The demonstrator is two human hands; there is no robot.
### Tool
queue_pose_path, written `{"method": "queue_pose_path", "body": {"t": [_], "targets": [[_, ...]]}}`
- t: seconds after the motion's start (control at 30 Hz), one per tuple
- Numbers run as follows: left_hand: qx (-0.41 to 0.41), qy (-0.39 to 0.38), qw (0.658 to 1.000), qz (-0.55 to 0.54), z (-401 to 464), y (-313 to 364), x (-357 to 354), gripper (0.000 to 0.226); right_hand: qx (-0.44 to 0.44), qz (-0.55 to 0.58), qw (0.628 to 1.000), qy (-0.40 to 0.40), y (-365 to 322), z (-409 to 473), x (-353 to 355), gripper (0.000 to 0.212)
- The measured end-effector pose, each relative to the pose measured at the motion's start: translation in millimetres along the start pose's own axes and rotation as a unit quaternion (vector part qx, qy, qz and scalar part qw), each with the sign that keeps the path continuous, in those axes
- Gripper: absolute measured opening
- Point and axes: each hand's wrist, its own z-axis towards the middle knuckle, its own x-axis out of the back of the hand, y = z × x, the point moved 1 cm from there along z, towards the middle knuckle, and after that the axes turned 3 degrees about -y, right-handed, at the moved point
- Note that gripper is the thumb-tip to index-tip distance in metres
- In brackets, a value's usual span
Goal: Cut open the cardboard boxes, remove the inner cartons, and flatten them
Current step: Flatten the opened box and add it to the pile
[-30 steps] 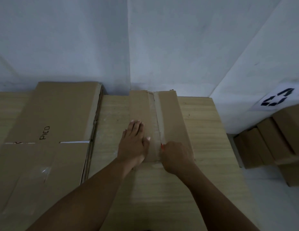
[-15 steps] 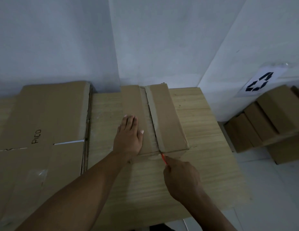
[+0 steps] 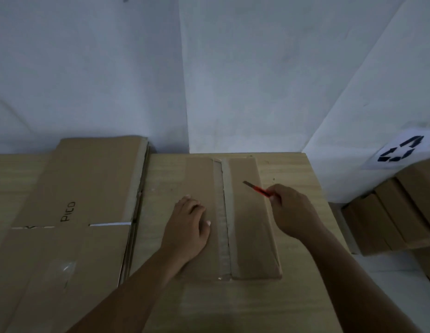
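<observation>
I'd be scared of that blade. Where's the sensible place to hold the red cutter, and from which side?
By the red handle, from its near right end, as the right hand does. The red utility knife is slim and straight, with its bare metal blade pointing up and left over the taped cardboard box, so fingers wrapped round the back end stay away from the edge.

Dim white walls (image 3: 257, 68) meet behind a seemingly wooden table (image 3: 293, 169).

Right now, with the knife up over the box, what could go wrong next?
The right hand holds the red utility knife blade-out above the cardboard box, while the left hand lies flat beside the taped seam: a slip could reach its thumb. A deep cut could also score whatever is inside.
</observation>
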Motion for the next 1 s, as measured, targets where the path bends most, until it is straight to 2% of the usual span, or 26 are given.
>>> {"method": "queue_pose_path", "body": {"t": [0.2, 0.47, 0.6, 0.8, 1.0], "targets": [[0.076, 0.004, 0.997, -0.021, 76.9, 2.8, 3.1, 0.045, 0.054, -0.031, 0.998, -0.012, -14.7, 94.4, 12.9, 0.035], [0.154, 0.049, 0.986, 0.034, 156.3, -3.7, -2.0, 0.047, 0.105, -0.075, 0.988, -0.084, -22.0, 192.0, -3.0, 0.04], [0.2, 0.068, 0.976, 0.048, 171.4, -11.2, -8.8, 0.039, 0.118, -0.082, 0.981, -0.131, -27.8, 222.7, -14.3, 0.041], [0.233, 0.118, 0.965, -0.006, 172.8, -11.1, -12.5, 0.017, 0.14, 0.004, 0.973, -0.186, -32.7, 244.4, -27.8, 0.038], [0.226, 0.146, 0.963, -0.025, 172.6, -15.2, -15.8, 0.016, 0.168, 0.013, 0.963, -0.211, -35.1, 257.1, -32.6, 0.038]]}}
